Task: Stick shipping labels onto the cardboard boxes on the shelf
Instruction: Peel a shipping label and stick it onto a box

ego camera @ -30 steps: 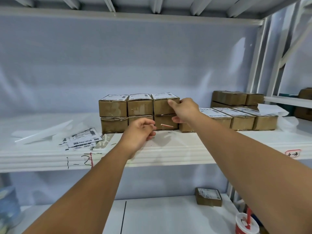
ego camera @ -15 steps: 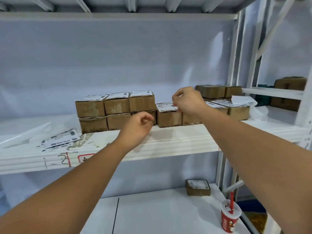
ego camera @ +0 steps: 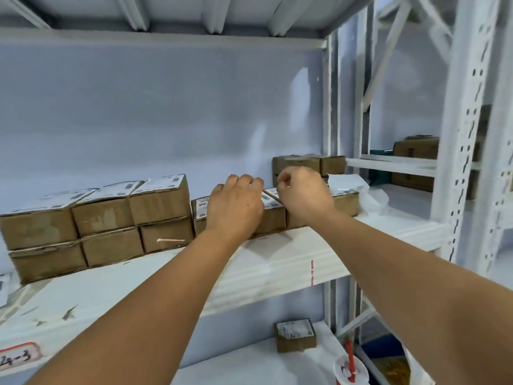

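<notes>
Cardboard box (ego camera: 273, 220) on the shelf (ego camera: 277, 259), held under our curled left hand (ego camera: 236, 204); our right hand (ego camera: 302, 194) bunches beside it, its grip unclear. A careless shove could crease the label (ego camera: 202, 208).

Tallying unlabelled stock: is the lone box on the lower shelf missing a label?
No, the lone box carries a white printed label on its top face.

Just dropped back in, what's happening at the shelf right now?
A person is labelling cardboard boxes on the white shelf. The two-high stack at the left already carries labels on top. Both hands are at the single row beside it: the left hand lies over a labelled box, fingers bent over its top, and the right hand is curled above the next box. Whether either hand grips anything is hidden.
</notes>
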`<state>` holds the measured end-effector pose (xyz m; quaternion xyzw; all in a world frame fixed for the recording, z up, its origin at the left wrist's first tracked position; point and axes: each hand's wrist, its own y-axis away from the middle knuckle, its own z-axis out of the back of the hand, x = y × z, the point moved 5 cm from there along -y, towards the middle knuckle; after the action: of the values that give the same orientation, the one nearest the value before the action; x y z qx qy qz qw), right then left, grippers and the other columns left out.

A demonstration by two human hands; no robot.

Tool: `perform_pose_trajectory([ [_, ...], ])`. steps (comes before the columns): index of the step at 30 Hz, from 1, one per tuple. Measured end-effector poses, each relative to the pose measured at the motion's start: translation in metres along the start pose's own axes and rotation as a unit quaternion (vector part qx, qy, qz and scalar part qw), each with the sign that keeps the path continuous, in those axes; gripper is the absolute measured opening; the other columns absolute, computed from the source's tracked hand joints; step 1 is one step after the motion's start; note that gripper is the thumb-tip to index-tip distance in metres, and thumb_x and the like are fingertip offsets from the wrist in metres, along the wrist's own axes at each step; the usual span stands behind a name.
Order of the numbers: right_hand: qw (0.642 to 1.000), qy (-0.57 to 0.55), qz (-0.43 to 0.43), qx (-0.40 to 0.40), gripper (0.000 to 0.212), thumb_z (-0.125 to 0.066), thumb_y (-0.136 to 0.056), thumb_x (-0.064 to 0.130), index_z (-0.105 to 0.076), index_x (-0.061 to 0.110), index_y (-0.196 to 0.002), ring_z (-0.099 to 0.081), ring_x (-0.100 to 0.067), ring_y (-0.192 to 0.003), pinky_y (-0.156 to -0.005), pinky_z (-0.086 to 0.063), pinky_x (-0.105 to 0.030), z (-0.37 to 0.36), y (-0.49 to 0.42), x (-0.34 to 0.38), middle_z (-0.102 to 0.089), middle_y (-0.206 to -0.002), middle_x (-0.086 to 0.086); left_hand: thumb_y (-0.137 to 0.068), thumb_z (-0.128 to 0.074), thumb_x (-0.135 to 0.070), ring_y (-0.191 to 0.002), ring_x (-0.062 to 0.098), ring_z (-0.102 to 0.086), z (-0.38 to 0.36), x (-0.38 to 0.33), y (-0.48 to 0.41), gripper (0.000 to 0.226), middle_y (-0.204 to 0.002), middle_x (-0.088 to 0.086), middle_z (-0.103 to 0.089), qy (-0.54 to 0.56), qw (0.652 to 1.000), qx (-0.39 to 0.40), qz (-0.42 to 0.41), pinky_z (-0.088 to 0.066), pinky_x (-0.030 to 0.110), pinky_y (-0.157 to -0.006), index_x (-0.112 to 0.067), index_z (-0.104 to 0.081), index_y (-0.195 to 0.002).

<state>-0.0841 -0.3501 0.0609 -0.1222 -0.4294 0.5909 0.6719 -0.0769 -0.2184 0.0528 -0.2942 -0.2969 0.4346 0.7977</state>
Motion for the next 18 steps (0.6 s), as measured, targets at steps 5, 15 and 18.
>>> perform_pose_trajectory([
  [5, 0.999, 0.006, -0.036, 0.010, 0.027, -0.051, -0.087, 0.017, -0.067, 0.018, -0.109, -0.053, -0.028, -0.112, -0.090, -0.049, -0.040, -0.012, -0.036, -0.028, -0.060, -0.117, -0.008, -0.083, -0.046, -0.030, -0.060, 0.024, -0.058, -0.023, -0.009, 0.002, 0.024, -0.061, 0.001, -0.061, -0.056, 0.991, -0.107, -0.050, -0.041, 0.026, -0.050, -0.017, -0.062, -0.073],
  [15, 0.988, 0.064, -0.124, 0.070, 0.038, -0.053, -0.088, 0.012, -0.051, 0.009, -0.125, -0.053, -0.034, -0.109, -0.094, -0.048, -0.041, -0.034, -0.126, -0.071, -0.052, -0.123, -0.017, -0.067, -0.059, -0.023, -0.062, 0.024, -0.055, -0.037, -0.013, -0.002, 0.008, -0.052, 0.001, -0.056, -0.036, 0.994, -0.082, -0.069, -0.025, 0.025, -0.048, -0.015, -0.058, -0.069],
  [18, 0.982, 0.109, -0.119, 0.103, 0.051, -0.054, -0.091, 0.022, -0.037, 0.013, -0.139, -0.040, -0.037, -0.123, -0.105, -0.037, -0.042, -0.049, -0.139, -0.074, -0.040, -0.136, -0.018, -0.065, -0.069, -0.024, -0.061, 0.023, -0.056, -0.039, -0.011, -0.003, 0.014, -0.050, 0.000, -0.054, -0.031, 0.996, -0.067, -0.056, -0.023, 0.025, -0.048, -0.016, -0.057, -0.066],
])
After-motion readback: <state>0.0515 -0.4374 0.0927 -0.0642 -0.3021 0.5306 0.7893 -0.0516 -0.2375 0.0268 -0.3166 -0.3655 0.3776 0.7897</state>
